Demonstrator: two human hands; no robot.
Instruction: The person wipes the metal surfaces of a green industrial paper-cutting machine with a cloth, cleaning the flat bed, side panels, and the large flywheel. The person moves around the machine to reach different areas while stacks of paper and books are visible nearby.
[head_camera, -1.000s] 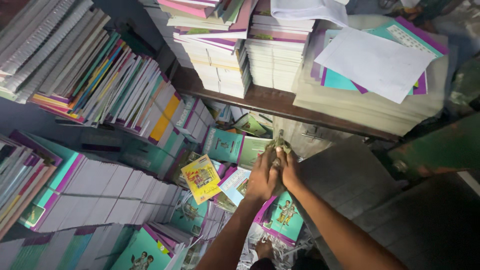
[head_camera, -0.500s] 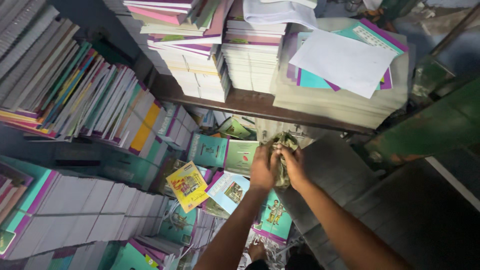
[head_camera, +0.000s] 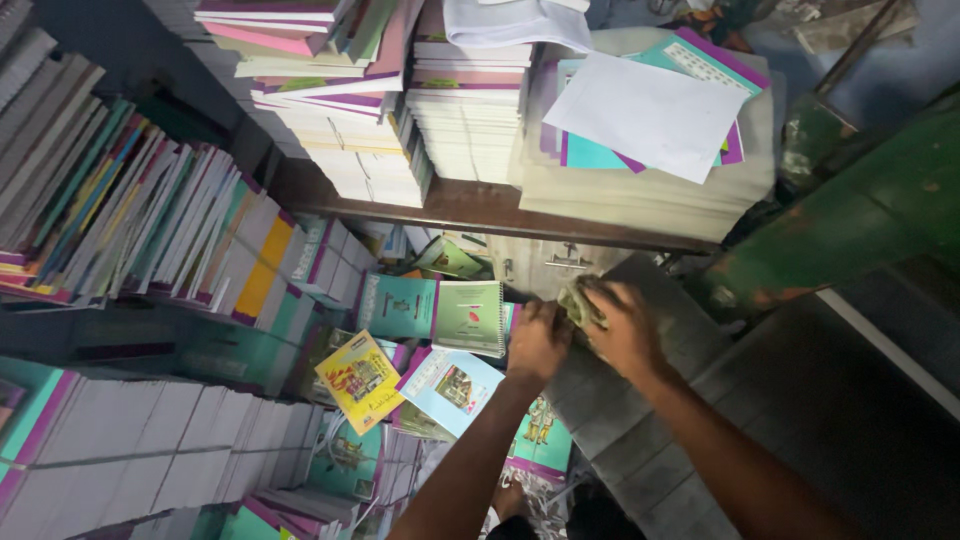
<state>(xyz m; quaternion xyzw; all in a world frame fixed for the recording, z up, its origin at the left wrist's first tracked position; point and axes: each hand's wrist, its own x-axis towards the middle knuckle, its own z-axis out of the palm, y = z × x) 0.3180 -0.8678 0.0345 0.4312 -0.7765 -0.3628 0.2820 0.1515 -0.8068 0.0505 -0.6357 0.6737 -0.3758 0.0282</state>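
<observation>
The crumpled greenish cloth (head_camera: 578, 303) sits bunched between my two hands, on the near edge of a grey slab (head_camera: 640, 400) just below the wooden shelf (head_camera: 470, 205). Its long axis runs from upper left toward lower right, under my right palm. My right hand (head_camera: 625, 330) lies over it, fingers curled down and gripping the wad. My left hand (head_camera: 537, 340) is closed at its left end, fingers folded, touching the cloth. Both hands are equally near. Teal booklets (head_camera: 400, 305) lie just left.
</observation>
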